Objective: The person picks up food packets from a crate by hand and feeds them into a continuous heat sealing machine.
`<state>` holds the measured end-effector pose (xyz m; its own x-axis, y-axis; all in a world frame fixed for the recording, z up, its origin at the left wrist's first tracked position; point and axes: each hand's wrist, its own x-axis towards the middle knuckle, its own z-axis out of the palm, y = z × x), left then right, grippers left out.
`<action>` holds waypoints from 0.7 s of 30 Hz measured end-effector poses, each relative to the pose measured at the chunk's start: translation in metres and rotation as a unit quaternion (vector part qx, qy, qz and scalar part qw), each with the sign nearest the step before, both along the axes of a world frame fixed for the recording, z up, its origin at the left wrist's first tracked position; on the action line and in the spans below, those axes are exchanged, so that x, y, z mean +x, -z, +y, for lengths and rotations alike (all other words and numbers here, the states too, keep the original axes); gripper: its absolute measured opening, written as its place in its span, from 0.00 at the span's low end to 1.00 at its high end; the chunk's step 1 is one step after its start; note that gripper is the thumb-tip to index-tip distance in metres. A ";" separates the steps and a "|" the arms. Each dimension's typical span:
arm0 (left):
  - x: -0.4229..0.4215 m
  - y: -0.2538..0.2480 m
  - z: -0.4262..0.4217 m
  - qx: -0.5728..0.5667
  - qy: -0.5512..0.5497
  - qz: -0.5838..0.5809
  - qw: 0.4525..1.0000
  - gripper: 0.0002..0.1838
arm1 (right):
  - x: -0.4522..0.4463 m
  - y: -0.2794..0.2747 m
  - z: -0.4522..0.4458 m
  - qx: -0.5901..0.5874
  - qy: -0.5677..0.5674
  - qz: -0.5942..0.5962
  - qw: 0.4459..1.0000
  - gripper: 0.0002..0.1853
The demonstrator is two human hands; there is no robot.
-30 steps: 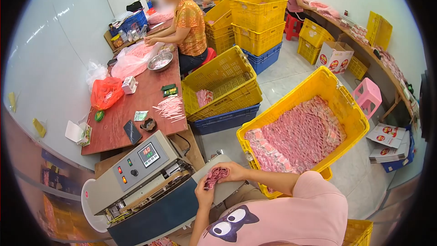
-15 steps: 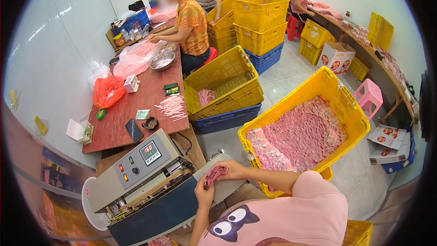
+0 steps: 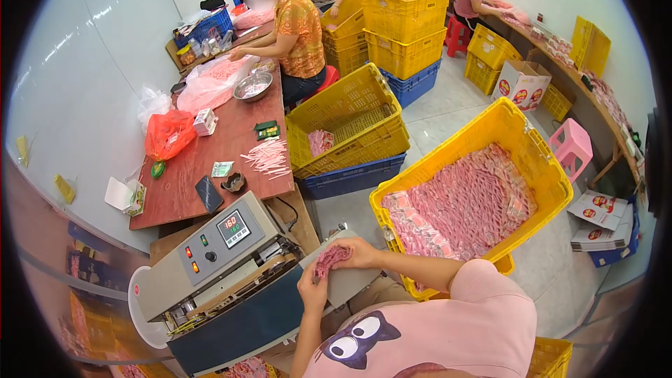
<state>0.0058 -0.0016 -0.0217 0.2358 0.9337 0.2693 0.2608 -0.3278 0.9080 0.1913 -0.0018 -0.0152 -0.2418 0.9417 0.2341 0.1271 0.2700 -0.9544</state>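
Observation:
Between my two hands is a bunch of pink plastic packets [image 3: 332, 259], held just above the end of the sealing machine [image 3: 241, 287]. My right hand [image 3: 360, 253] wraps round its upper right side. My left hand [image 3: 312, 290] grips the lower left end, its fingers closed. The machine's panel [image 3: 231, 229] shows lit red and green digits. Beside my right arm stands a large yellow crate [image 3: 467, 141] holding many similar pink packets [image 3: 462, 203].
A red-brown table [image 3: 182, 196] carries pink sticks [image 3: 268, 157], a phone [image 3: 208, 194], a metal bowl [image 3: 253, 87] and a red bag [image 3: 170, 135]. A tilted yellow crate [image 3: 350, 122] rests on a blue one. A co-worker in an orange shirt [image 3: 301, 28] sits at the table.
The view has shifted slightly. My hands keep hold of the packets, which bend into a tighter curve. The orange-shirted person's hands have shifted a little over the table.

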 end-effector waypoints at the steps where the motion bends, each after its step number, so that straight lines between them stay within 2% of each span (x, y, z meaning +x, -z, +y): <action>1: 0.000 -0.001 0.001 -0.017 -0.005 0.029 0.999 0.17 | 0.000 0.002 0.004 0.006 -0.005 -0.005 1.000 0.24; 5: -0.009 0.025 0.000 0.015 -0.019 0.019 1.000 0.19 | 0.002 -0.003 -0.003 0.032 -0.010 -0.003 0.999 0.28; 10: -0.009 0.034 -0.002 -0.028 -0.009 -0.023 0.999 0.18 | 0.001 -0.008 -0.005 0.007 -0.030 0.009 0.999 0.27; 21: -0.008 0.025 -0.004 -0.037 -0.007 -0.005 0.999 0.14 | 0.001 -0.001 -0.003 0.019 -0.027 -0.018 0.999 0.23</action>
<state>-0.0025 -0.0052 -0.0469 0.2204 0.9544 0.2012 0.2565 -0.2558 0.9321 0.1923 -0.0051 -0.0143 -0.3007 0.9176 0.2599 0.1462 0.3137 -0.9382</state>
